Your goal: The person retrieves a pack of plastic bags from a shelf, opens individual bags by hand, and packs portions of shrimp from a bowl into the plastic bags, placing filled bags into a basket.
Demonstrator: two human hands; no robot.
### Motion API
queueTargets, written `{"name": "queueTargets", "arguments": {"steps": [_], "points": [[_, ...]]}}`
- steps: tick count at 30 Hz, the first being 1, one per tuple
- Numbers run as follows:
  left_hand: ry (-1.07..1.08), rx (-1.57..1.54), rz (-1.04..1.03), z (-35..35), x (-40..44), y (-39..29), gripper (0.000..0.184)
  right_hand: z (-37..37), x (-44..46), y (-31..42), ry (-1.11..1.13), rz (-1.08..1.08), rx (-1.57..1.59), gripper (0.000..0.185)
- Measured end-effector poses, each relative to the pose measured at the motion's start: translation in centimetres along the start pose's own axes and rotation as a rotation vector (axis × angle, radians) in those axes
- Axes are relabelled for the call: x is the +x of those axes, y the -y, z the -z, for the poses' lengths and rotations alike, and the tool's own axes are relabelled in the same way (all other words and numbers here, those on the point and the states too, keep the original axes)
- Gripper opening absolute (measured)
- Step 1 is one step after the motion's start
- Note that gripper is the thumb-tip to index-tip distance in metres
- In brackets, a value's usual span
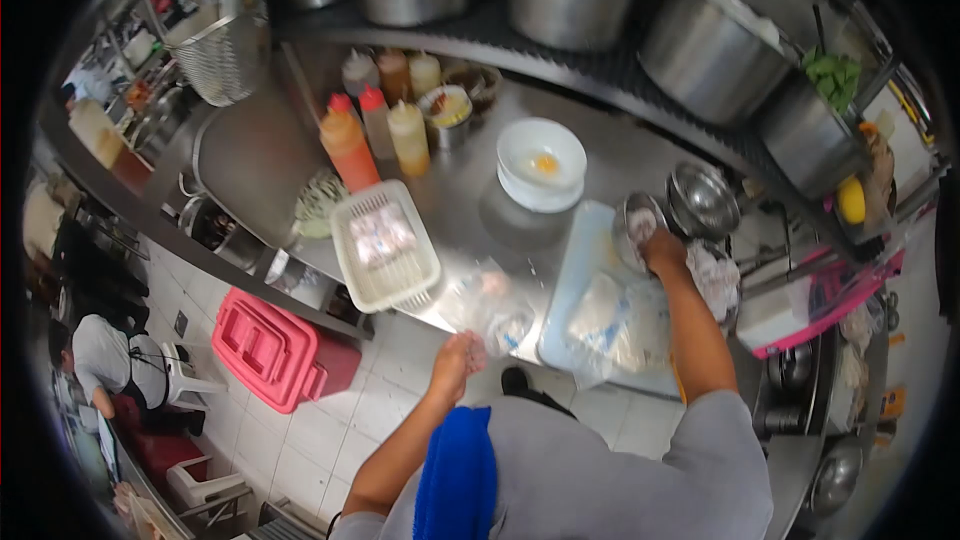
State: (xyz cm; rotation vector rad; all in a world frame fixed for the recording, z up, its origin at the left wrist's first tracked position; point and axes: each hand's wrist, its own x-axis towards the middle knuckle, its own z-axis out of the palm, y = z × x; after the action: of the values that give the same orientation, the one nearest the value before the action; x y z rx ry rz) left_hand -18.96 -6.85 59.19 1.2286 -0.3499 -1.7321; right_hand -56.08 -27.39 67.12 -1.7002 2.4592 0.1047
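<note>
My left hand point(458, 358) is at the counter's front edge, its fingers closed on the rim of a clear plastic bag point(508, 328). Some small pinkish contents show blurrily in and beside the bag. My right hand point(662, 250) reaches into a small metal bowl point(632, 240) holding something pale; its fingertips are hidden there. Below that arm, filled clear plastic bags point(610, 325) lie on a light blue cutting board point(560, 315). A cream plastic basket point(345, 250) with a packet of pale pink food point(380, 232) stands left of my left hand.
White bowls point(515, 145), the upper one with a yellow egg yolk point(545, 164), stand mid-counter. Squeeze bottles point(347, 148) are behind the basket. Metal bowls point(705, 198) stand at right. Large pots point(712, 45) line the overhead shelf. A red bin point(265, 345) and a seated person point(115, 360) are at left.
</note>
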Motion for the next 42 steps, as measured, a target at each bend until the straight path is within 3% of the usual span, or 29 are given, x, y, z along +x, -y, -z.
{"name": "queueTargets", "arguments": {"steps": [7,17,19,21,23,25,27,29,30,32,34,37,38,41,42], "points": [[0.057,0.022,0.005,0.8,0.5,-0.1,0.027,0.3,-0.8,-0.1,-0.201,0.035,0.123,0.053],[0.066,0.171,0.013,0.7,0.5,-0.3,0.029,-0.7,-2.1,-0.3,-0.135,0.090,0.300,0.059],[0.029,0.314,-0.094,0.4,0.0,-0.4,0.032,-1.3,-1.7,-0.5,-0.173,0.132,0.305,0.057],[-0.021,0.393,-0.168,-0.1,-0.6,-0.7,0.031,-1.3,-1.3,-0.6,-0.035,0.058,0.348,0.056],[-0.077,0.464,-0.243,-0.4,-0.7,-0.5,0.030,-2.4,-0.5,-1.2,-0.155,0.081,0.371,0.055],[-0.126,0.713,-0.580,-0.3,-0.9,0.1,0.028,-0.1,-1.5,-0.9,-0.233,0.013,0.498,0.051],[-0.156,0.849,-0.635,-1.2,-1.7,-0.5,0.027,1.9,-2.5,-0.9,-0.287,-0.037,0.521,0.048],[-0.162,1.033,-0.706,-0.8,-1.6,0.0,0.031,2.8,-3.3,-1.8,-0.028,-0.040,1.339,0.042],[-0.162,1.075,-0.736,-0.9,-1.7,-0.1,0.034,2.8,-3.8,-2.2,-0.008,-0.058,1.321,0.042],[-0.171,1.111,-0.740,-2.0,-2.5,-0.5,0.038,2.9,-5.0,-2.2,0.390,0.042,2.028,0.040],[-0.148,1.257,-0.636,-3.0,-3.3,-1.4,0.046,3.9,-7.9,-0.8,0.473,0.051,2.132,0.037],[-0.167,1.378,-0.775,-3.1,-2.6,-0.9,0.050,1.9,-10.2,0.6,0.665,0.098,2.207,0.037],[-0.176,1.390,-0.867,-2.8,-2.0,-0.5,0.049,1.3,-11.4,1.3,0.763,0.115,2.162,0.038],[-0.183,1.368,-0.912,-2.9,-1.3,-0.8,0.026,-1.1,-15.3,3.9,0.995,0.096,2.025,0.037],[-0.205,1.371,-0.896,-2.9,-1.2,-0.8,0.026,-2.3,-16.8,4.9,1.072,0.085,1.960,0.036]]}}
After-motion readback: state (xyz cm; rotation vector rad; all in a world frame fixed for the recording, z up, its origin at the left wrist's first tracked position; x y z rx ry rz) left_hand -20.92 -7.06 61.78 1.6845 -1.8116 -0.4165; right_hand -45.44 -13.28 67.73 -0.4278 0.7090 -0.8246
